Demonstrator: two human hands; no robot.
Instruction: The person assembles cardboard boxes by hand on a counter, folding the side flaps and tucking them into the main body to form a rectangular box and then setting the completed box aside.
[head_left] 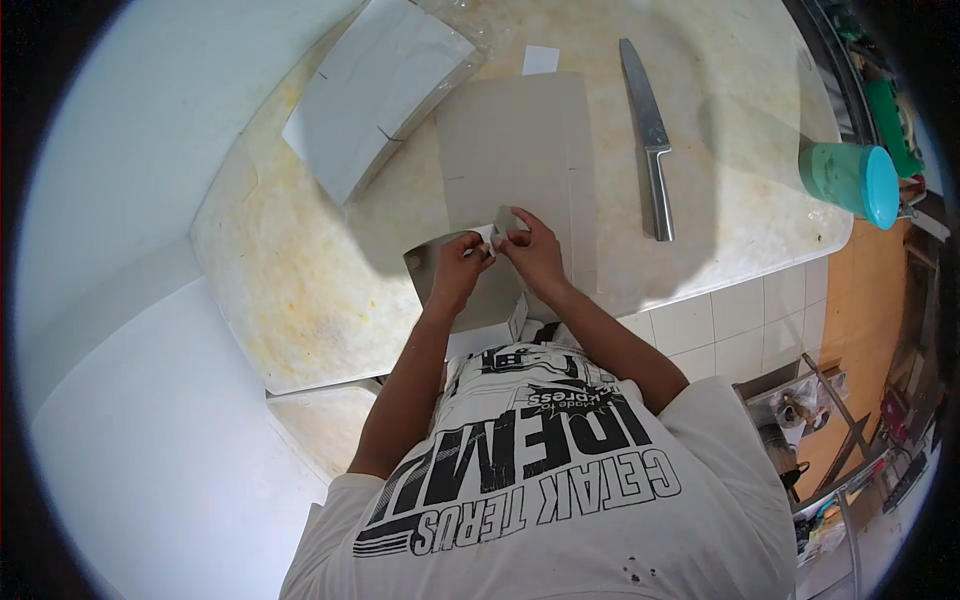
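A flat cardboard box blank [515,130], grey on its upper face, lies lengthwise before me at the table's near edge. Its near part is folded up, and white outer faces show there. My left hand [460,270] pinches the folded part near a corner, with the fingers closed. Right beside it, my right hand [535,255] grips a small grey flap of the same blank between thumb and fingers. The fingertips partly hide the corner where the flaps meet.
A stack of white cardboard sheets [385,85] in clear plastic lies at the far left. A small white card [541,61] touches the blank's far end. Right of the blank lies a large knife [650,130]. A teal lidded container [845,180] stands near the right edge.
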